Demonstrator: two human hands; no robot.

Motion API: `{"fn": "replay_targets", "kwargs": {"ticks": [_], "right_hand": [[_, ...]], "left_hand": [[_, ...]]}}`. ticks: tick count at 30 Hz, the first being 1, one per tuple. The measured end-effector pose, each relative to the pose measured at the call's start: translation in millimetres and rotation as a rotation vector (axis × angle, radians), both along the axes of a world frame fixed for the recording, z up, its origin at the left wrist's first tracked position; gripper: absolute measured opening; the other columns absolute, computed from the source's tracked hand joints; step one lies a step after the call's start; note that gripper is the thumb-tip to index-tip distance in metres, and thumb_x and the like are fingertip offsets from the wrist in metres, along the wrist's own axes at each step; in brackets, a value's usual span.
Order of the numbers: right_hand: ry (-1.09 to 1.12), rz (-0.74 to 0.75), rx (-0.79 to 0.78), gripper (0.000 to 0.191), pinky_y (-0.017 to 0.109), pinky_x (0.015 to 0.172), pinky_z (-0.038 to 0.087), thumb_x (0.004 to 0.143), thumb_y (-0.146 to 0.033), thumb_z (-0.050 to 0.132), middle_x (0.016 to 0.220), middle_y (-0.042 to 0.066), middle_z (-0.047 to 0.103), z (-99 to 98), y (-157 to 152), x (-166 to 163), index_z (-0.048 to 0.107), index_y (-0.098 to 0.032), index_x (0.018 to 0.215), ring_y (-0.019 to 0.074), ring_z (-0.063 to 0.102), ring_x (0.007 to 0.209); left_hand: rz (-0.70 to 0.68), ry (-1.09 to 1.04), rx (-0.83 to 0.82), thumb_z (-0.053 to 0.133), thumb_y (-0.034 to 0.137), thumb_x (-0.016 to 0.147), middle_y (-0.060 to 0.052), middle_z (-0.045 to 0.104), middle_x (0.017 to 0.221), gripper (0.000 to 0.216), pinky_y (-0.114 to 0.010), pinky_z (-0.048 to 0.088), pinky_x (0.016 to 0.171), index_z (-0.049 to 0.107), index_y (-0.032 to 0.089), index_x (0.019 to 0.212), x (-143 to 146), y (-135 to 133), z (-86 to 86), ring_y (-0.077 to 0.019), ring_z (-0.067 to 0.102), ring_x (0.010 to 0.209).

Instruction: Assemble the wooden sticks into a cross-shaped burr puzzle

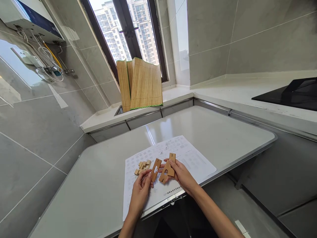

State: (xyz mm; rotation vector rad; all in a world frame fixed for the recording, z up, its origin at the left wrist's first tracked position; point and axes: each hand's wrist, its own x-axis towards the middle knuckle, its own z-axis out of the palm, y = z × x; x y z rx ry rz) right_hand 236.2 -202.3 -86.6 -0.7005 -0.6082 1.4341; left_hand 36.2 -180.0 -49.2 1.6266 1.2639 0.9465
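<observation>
Wooden puzzle pieces (167, 168) were gripped in the right hand (182, 175): two notched flat bars, crossed one over the other, the upper one bearing a printed "2". The fingers were curled round them, holding them just above the printed sheet (195, 162), seemingly so the notches could be lined up. The left hand (141, 190) pinched the lower end of a third notched bar (156, 169) between thumb and fingertips, tilted up toward the pair in the right hand, close beside them but whether touching could not be told.

Just left of the hands, a small pile of loose wooden pieces (142, 166) lay on the sheet, within easy reach. The sheet, covered in small diagrams, lay flat at the near edge of the white tabletop (223, 132), likely as a reference for the shapes.

Farther off, a rolled bamboo mat (141, 84) stood upright in the sink recess below the window (128, 29), well apart from the pieces. A black cooktop (292, 94) sat in the counter to the right, and a wall-mounted water heater (29, 23) with hoses hung at the upper left. Nothing stood between the hands and the pile.
</observation>
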Motion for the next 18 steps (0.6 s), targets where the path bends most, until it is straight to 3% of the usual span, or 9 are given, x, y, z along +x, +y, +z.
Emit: {"fn": "replay_targets", "kwargs": {"ticks": [7,12,18], "right_hand": [[-0.014,-0.072,0.001,0.051,0.030,0.056,0.059,0.092,-0.062,0.074,0.108,0.015,0.079,0.4,-1.8,0.1,0.065,-0.018,0.116,0.0317,0.079,0.100],[0.034,-0.079,-0.004,0.054,0.028,0.057,0.058,0.087,-0.062,0.080,0.104,0.013,0.078,5.4,-4.4,1.6,0.066,-0.017,0.114,0.0327,0.079,0.103],[0.021,-0.056,-0.001,0.058,0.028,0.057,0.058,0.088,-0.062,0.079,0.107,0.014,0.077,7.0,-5.0,1.3,0.065,-0.016,0.120,0.0335,0.079,0.104]], "left_hand": [[0.018,0.064,0.040,0.062,0.071,0.090,-0.002,0.067,0.075,0.062,-0.035,0.057,0.076,0.070,0.018,0.122,2.5,-0.2,-12.1,-0.0226,0.066,0.072],[-0.002,0.180,0.220,0.058,0.060,0.096,-0.006,0.071,0.088,0.051,-0.036,0.056,0.075,0.071,0.018,0.121,4.6,-2.1,-19.4,-0.0226,0.067,0.075],[-0.025,0.291,0.297,0.056,0.052,0.100,-0.007,0.072,0.092,0.039,-0.036,0.053,0.072,0.072,0.019,0.115,7.0,-8.0,-17.3,-0.0221,0.064,0.071]]}}
